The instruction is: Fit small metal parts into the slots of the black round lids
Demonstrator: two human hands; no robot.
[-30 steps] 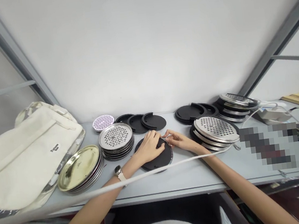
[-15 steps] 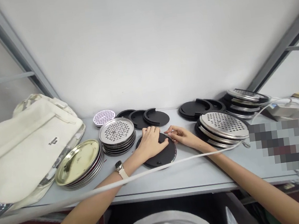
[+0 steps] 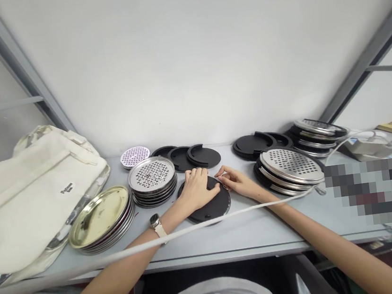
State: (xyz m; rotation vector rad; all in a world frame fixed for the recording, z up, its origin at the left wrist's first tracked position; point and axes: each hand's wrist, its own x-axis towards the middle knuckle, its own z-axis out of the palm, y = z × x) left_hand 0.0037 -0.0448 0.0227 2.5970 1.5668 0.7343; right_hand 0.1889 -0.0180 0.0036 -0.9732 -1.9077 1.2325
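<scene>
Here, keep your left hand [image 3: 197, 188] flat on the round black plastic disc [image 3: 208, 204] while your right hand [image 3: 236, 180] pinches its far edge.

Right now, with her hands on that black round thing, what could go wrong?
The white cable drapes across both forearms, so a quick arm move might snag it and tug the stack of perforated metal discs where it passes. The left hand presses the black disc while the right hand pinches at its rim; fingers could get nipped, or the disc could slide toward the table edge.
</scene>
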